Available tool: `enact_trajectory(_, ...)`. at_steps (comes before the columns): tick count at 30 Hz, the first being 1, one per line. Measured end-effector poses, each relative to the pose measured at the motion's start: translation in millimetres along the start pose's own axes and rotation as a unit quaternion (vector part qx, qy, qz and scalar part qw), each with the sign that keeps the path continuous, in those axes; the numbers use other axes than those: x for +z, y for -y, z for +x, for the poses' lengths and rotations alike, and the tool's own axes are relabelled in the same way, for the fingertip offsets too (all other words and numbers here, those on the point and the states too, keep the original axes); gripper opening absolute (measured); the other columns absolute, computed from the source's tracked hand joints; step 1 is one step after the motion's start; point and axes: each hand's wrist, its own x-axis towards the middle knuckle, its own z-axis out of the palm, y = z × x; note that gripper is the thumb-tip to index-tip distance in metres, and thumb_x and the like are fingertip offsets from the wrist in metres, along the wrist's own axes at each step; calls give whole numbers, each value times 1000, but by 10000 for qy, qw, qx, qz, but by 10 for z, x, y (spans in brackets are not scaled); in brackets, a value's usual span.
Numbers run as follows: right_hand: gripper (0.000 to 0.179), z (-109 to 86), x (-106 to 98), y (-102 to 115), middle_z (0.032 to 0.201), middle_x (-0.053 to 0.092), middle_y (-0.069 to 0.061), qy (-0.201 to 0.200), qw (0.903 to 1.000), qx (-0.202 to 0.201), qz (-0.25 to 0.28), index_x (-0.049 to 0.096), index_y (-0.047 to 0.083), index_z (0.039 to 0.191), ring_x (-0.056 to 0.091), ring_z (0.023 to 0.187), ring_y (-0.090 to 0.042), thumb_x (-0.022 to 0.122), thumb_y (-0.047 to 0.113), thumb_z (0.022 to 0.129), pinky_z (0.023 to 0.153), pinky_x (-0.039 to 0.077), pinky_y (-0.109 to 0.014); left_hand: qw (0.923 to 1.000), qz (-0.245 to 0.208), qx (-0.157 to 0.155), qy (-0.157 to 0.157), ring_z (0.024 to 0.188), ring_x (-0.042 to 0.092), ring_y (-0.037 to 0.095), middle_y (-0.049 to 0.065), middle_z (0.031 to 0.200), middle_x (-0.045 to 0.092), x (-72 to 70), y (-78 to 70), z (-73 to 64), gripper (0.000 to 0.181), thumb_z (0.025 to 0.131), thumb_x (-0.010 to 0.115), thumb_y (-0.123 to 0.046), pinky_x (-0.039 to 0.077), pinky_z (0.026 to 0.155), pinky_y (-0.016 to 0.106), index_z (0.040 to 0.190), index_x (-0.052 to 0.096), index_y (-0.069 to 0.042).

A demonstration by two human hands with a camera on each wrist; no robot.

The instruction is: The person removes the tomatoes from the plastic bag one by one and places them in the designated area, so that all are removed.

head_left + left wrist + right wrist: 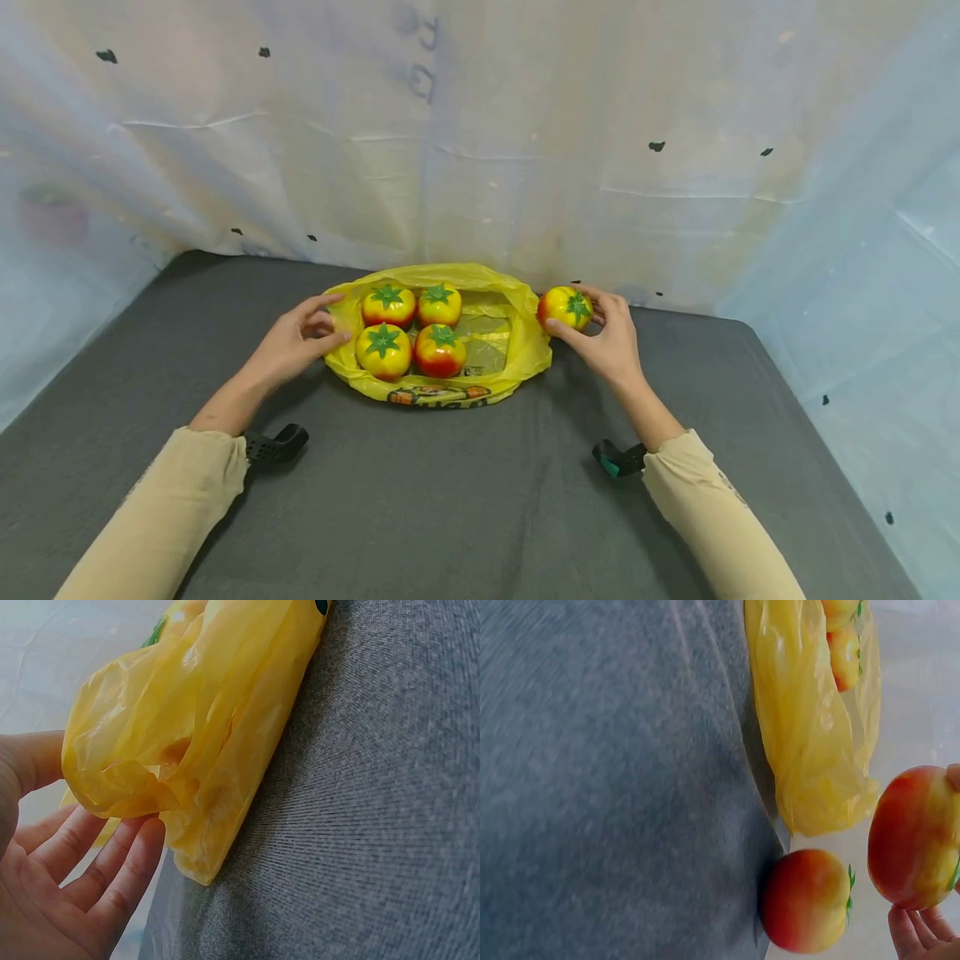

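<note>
A yellow plastic bag lies spread with its mouth facing up on the dark grey table, several yellow-red tomatoes with green leaf tops inside its left half. My left hand holds the bag's left rim; in the left wrist view its fingertips touch the plastic from outside and one digit passes behind it. Another tomato is gripped by my right hand between thumb and fingers, raised beside the bag's right rim. Under it, a loose tomato sits on the table in the right wrist view.
The grey tabletop stretches toward me in front of the bag. Pale plastic sheeting with dark spots hangs behind the table and along both sides. A dark wrist mount sticks out inward from the left cuff, another from the right.
</note>
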Motion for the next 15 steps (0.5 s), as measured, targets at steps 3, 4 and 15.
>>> enact_trajectory(3,63,-12,-48,-34,126,45,-13,-59,10000,74,-33,55,14,133,47,114,-28,78,39,80,102,41,-46,10000,2,-4,-9,97,53,26,18,110,64,-6,-8,-2,65,95,60,-32,41,78,35,149,32,-9)
enact_trajectory(4,64,-18,-65,-46,127,45,-14,-80,9999,96,-60,54,14,134,47,115,-29,77,39,80,102,40,-46,10000,7,4,-8,98,53,26,18,110,64,-5,-10,-2,65,96,60,-32,41,78,35,149,32,-9)
enact_trajectory(15,66,-62,-204,-214,124,43,-18,-211,9991,276,-249,52,10,137,47,114,-32,76,37,81,102,39,-48,10000,-25,15,-5,98,52,24,17,109,64,1,-4,-8,64,96,59,-31,40,78,35,149,32,-10)
